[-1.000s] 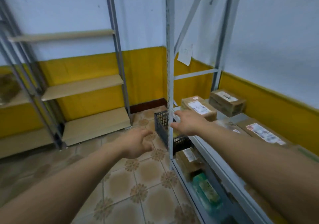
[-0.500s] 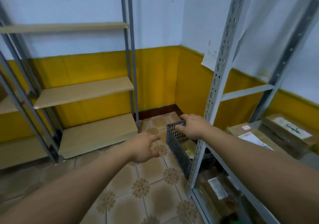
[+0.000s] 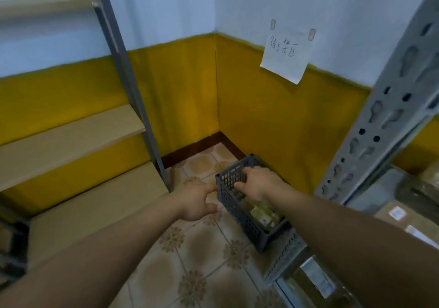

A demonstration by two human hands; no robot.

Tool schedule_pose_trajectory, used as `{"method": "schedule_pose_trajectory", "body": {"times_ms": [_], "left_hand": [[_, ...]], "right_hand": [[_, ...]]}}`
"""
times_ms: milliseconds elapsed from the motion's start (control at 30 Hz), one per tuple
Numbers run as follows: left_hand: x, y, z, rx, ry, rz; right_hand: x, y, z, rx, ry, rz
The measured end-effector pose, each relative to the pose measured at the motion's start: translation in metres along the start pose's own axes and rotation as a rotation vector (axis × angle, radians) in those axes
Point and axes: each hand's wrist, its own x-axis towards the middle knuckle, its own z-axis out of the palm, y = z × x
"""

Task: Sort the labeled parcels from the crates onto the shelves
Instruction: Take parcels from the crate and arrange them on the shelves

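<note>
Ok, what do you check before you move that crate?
1. The right hand grips the crate rim: ok.
2. The left hand has a grip too: not ok, it is open beside the crate wall.
3. There are parcels inside the crate: ok, some show.
4. Their labels can be read: cannot tell, blurred.
5. The floor in front is bare tile for pulling: ok.
6. The crate's near corner is free of the rack beam: cannot tell.
</note>
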Motion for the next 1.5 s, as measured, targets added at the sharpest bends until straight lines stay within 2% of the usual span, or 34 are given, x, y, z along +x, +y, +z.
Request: {"method": "schedule_pose_trajectory", "body": {"times_ms": [267,467,733,867,1167,1367,1500], "left_hand": [[0.124,-0.057,-0.052,-0.001,-0.143,0.054],[0.256,-0.102,-0.075,0.102,-0.308,0.271],[0.358,-0.086,-0.089,0.241,-0.451,0.409],[0.404,-0.07,-0.068,0.257,-0.538,0.428],[0.509,-0.068,0.004,0.204,-0.611,0.325],[0.613,-0.07,0.096,0.183,-0.657,0.229],[0.67,-0.067,0.171,0.111,-0.627,0.136]], "right_hand": [[0.111,0.022,-0.01,0.169,-0.071,0.292],[0.172,0.049,-0.015,0.349,-0.08,0.536],[0.185,0.075,0.011,0.574,-0.048,0.806],[0.197,0.105,0.038,0.65,-0.028,0.892],[0.268,0.172,0.118,0.914,-0.048,0.973],[0.337,0.217,0.21,1.025,-0.036,1.049],[0.387,0.249,0.283,1.024,-0.029,1.066]]}}
